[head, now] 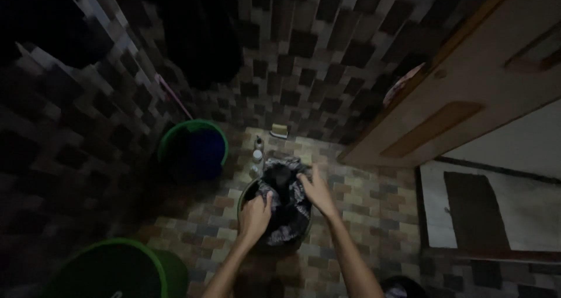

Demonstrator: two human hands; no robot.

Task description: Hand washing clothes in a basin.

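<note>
Down on the tiled floor (374, 210), both hands work a dark patterned cloth (285, 200) in a round basin (244, 194).

Heaped inside that basin, the cloth spills over its far rim; the left hand (255, 215) is clenched on the near left part of the cloth, while the right hand (316, 190) grips its right edge with bent fingers. Just beyond the basin stand small bottles (257, 156) and a brush (280, 131) near the wall. Farther left sits a green bucket (193, 148); another green bucket (120, 270) is near the lower left corner. A wooden door (467, 93) stands to the right.
</note>
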